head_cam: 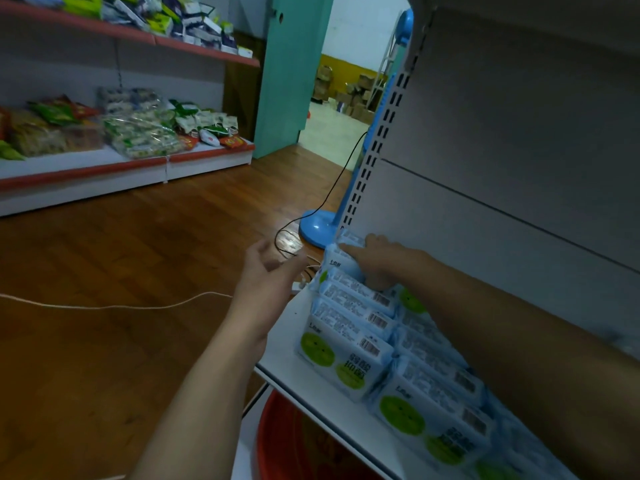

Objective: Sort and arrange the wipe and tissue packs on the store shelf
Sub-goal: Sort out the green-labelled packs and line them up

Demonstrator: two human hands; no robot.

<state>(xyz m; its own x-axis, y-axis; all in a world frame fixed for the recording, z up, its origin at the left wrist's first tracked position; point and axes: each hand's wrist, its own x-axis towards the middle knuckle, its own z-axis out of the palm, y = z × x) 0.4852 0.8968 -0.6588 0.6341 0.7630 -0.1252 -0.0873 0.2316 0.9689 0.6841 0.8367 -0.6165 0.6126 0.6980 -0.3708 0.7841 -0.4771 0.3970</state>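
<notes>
Several light-blue wipe packs (349, 355) with green round labels stand in rows on the white shelf (304, 372) at the lower right. My right hand (377, 258) reaches over the rows and grips the farthest pack (337, 259) at the shelf's left end, fingers curled round its top. My left hand (266, 271) hovers just off the shelf's end, fingers relaxed and spread, holding nothing and a little short of that pack.
A blue fan base (317, 226) with a black cord stands on the wooden floor beyond the shelf end. A white cord (114, 306) runs across the floor. A red tub (287, 441) sits under the shelf. Snack shelves (138, 133) line the far left wall.
</notes>
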